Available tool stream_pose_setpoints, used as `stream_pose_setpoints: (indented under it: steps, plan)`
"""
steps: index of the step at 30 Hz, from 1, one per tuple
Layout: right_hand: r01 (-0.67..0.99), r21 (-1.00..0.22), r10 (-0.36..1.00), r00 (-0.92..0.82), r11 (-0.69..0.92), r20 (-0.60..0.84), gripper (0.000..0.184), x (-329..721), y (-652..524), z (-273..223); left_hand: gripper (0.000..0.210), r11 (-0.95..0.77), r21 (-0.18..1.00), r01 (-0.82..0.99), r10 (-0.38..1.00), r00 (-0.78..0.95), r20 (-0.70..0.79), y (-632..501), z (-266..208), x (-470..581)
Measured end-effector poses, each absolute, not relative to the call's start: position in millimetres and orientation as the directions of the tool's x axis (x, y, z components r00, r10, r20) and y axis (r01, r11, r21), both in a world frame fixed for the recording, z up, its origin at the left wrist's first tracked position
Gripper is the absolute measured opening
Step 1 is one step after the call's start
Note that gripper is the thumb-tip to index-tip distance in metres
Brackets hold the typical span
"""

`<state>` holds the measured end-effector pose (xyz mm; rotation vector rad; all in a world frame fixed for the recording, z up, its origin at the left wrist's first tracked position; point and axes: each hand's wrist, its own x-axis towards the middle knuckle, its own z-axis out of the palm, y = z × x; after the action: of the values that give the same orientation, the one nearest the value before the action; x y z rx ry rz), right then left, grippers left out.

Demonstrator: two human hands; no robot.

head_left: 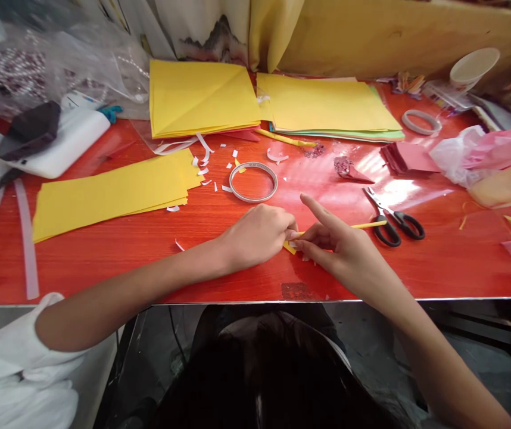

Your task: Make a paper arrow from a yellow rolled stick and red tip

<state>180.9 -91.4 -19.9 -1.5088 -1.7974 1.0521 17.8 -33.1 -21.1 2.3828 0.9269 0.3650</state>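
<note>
Close to the table's front edge, my left hand [259, 233] is closed, its fingertips pinching one end of a thin yellow paper strip [369, 225]. My right hand [342, 247] meets it there, thumb and curled fingers closed on the same strip while the index finger points out. The strip's far end sticks out to the right, behind my right hand, toward a pair of black-handled scissors [392, 217]. Beneath the fingertips lies a small yellow paper piece [290, 247] with white bits. A roll of tape [253, 182] lies flat just beyond my left hand.
Yellow paper strips [112, 193] lie stacked at left, near white scraps. Behind are two yellow paper stacks [204, 98]. At right are red paper pieces [410, 158], another tape roll [421, 122] and a paper cup [474, 68]. A phone [30, 131] rests on a white box at left.
</note>
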Motion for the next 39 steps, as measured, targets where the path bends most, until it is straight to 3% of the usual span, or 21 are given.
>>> stream_pose_setpoints:
  steps: [12,28,39]
  plan:
    - [0.506,-0.86,0.98,-0.193,0.067,-0.037,0.063,178.7,-92.9,-29.0,0.023,-0.6,0.575,0.556,0.698,0.715,0.037,-32.3,-20.8,18.0]
    - [0.75,-0.647,0.988,-0.153,0.136,0.031,0.049,166.5,-91.6,-20.9,0.025,-0.577,0.589,0.566,0.703,0.712,0.005,-33.5,-17.5,19.5]
    - [0.826,-0.537,0.978,-0.206,0.174,0.0,0.024,161.9,-88.9,-15.3,0.024,-0.598,0.582,0.551,0.7,0.713,0.044,-33.4,-20.5,19.9]
